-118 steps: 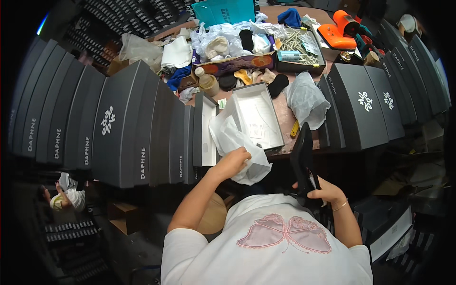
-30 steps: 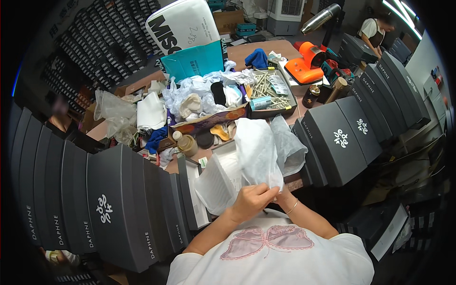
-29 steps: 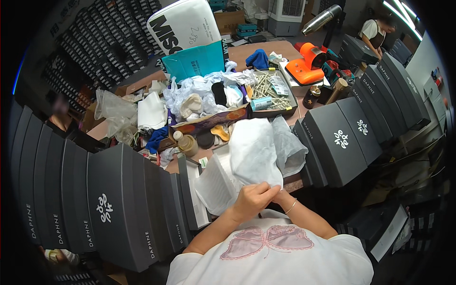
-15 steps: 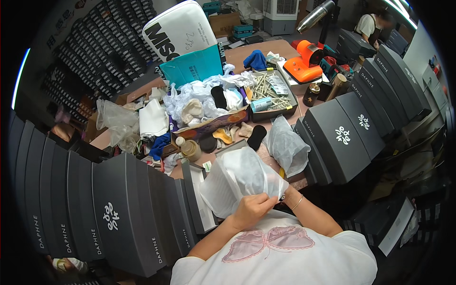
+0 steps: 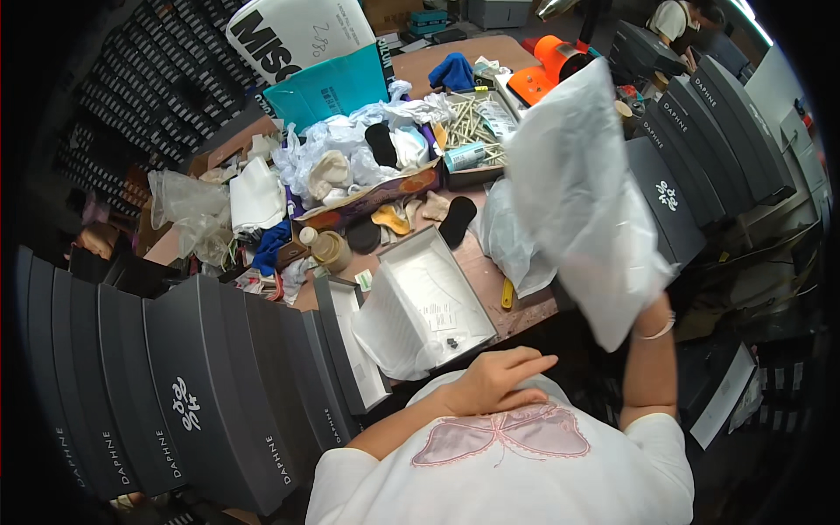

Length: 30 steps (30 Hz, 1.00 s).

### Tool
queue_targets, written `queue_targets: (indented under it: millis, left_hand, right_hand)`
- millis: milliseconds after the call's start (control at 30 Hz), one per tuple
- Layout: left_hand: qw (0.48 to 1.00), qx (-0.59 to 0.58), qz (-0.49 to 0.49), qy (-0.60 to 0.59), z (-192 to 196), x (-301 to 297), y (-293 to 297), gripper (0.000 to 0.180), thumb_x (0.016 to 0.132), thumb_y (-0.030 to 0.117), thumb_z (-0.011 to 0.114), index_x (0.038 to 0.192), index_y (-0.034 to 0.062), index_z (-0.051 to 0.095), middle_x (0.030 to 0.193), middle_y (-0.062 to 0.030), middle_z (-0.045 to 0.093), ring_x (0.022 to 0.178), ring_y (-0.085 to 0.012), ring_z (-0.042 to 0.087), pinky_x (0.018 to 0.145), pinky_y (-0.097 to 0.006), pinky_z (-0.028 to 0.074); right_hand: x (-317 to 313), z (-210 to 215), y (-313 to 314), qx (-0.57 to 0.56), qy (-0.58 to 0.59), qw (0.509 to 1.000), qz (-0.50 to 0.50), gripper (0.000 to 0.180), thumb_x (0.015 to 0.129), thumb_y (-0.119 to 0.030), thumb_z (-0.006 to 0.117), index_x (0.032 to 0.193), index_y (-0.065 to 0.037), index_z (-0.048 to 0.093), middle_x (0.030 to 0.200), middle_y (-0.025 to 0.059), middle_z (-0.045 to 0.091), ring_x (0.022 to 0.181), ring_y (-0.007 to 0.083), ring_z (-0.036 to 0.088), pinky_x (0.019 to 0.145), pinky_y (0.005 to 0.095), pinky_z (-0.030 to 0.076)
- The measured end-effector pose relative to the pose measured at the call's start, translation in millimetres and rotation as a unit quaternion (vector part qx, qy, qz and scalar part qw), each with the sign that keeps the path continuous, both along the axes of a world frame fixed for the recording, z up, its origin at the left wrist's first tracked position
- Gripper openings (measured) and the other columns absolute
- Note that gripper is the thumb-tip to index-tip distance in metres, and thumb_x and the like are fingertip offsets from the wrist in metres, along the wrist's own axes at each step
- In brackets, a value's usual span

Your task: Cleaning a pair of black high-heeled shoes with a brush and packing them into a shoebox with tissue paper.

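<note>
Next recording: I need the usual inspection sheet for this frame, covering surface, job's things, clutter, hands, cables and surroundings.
Surface: brown worktable, mostly covered.
Job's things: white plastic bag lifted high above the table; open grey shoebox lined with white paper in front of the person.
Clutter: pile of white wrapping and bags, teal bag, tray of wooden sticks, black and tan insoles.
Hands: right hand mostly hidden under the raised bag, apparently holding it; left hand empty, fingers spread, resting by the chest.
Cables: nothing seen.
Surroundings: rows of dark shoeboxes left and right; another person at the far top.
</note>
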<state>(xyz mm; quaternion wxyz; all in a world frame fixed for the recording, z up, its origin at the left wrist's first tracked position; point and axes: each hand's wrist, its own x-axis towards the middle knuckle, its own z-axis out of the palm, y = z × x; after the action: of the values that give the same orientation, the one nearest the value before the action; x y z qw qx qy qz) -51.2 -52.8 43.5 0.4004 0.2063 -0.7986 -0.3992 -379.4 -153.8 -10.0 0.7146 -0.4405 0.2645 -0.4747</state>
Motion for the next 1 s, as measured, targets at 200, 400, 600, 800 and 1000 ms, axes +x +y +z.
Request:
queue_targets:
  millis: [200, 400, 600, 800, 1000]
  left_hand:
    - [0.947, 0.156, 0.236, -0.151, -148, 18, -39, 0.040, 0.083, 0.019, 0.070, 0.114, -0.0015, 0.057, 0.097, -0.0182, 0.060, 0.083, -0.0304, 0.063, 0.072, -0.036, 0.052]
    - [0.837, 0.320, 0.297, -0.329, -227, 17, -81, 0.041, 0.081, 0.022, 0.069, 0.113, -0.0001, 0.054, 0.099, -0.0208, 0.061, 0.089, -0.0359, 0.062, 0.077, -0.043, 0.050]
    - [0.825, 0.284, 0.285, -0.398, -267, 18, -87, 0.030, 0.079, 0.026, 0.069, 0.093, 0.0002, 0.063, 0.094, -0.0198, 0.064, 0.087, -0.0371, 0.063, 0.074, -0.044, 0.051]
    - [0.814, 0.423, 0.340, -0.206, -247, 35, -79, 0.013, 0.081, 0.013, 0.063, 0.082, 0.0000, 0.065, 0.080, -0.0142, 0.066, 0.078, -0.0276, 0.065, 0.070, -0.036, 0.051]
    - [0.861, 0.270, 0.398, -0.164, -161, 78, -20, 0.017, 0.083, 0.011, 0.064, 0.097, -0.0001, 0.065, 0.104, -0.0169, 0.062, 0.093, -0.0283, 0.062, 0.081, -0.036, 0.049]
  right_hand:
    - [-108, 108, 2, -0.164, 0.790, 0.518, -0.285, 0.044, 0.095, -0.023, 0.049, 0.135, -0.005, 0.047, 0.132, 0.0150, 0.052, 0.122, 0.0279, 0.050, 0.102, 0.0340, 0.039]
    - [-58, 117, 31, -0.116, 0.939, 0.324, -0.002, 0.014, 0.081, -0.004, 0.057, 0.090, -0.002, 0.066, 0.093, 0.0130, 0.066, 0.083, 0.0324, 0.065, 0.071, 0.0367, 0.053]
    - [93, 96, 46, -0.180, 0.543, 0.808, 0.142, 0.023, 0.081, -0.013, 0.066, 0.101, -0.003, 0.063, 0.087, 0.0164, 0.064, 0.080, 0.0350, 0.063, 0.072, 0.0404, 0.050]
    - [190, -76, 0, -0.199, 0.551, 0.793, 0.170, 0.022, 0.084, -0.010, 0.057, 0.102, 0.004, 0.059, 0.099, 0.0229, 0.061, 0.087, 0.0393, 0.064, 0.075, 0.0435, 0.051]
    - [239, -186, 21, -0.302, 0.755, 0.557, 0.170, 0.027, 0.083, -0.007, 0.055, 0.110, -0.002, 0.052, 0.125, 0.0265, 0.046, 0.083, 0.0455, 0.063, 0.074, 0.0467, 0.053]
